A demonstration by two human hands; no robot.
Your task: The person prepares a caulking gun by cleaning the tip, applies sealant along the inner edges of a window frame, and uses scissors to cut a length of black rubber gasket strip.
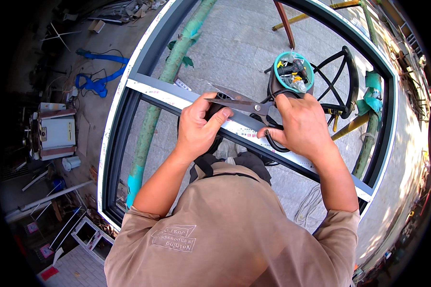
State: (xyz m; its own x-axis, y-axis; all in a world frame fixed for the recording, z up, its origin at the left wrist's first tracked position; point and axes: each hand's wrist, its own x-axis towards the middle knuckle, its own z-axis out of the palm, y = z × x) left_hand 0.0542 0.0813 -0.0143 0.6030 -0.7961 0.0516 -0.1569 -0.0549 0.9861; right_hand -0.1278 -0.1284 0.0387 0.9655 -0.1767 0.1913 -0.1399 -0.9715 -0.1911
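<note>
My right hand (304, 124) grips the looped black handles of a pair of scissors (261, 108). Their blades are spread apart and point left, toward my left hand (201, 125). That hand is closed, pinching a small black piece (213, 111) between thumb and fingers, close by the blades. What kind of piece it is, I cannot tell. Both hands are over the crossbar (165, 98) of a large grey metal window frame (112, 138), which has white printed film along its faces.
Green poles (179, 55) run beneath the frame. Beyond my right hand, a teal basin (277, 64) with a power drill (294, 69) and small bags stands by a black metal chair frame (352, 79). A blue strap (98, 83) and a white box (57, 131) lie on the left.
</note>
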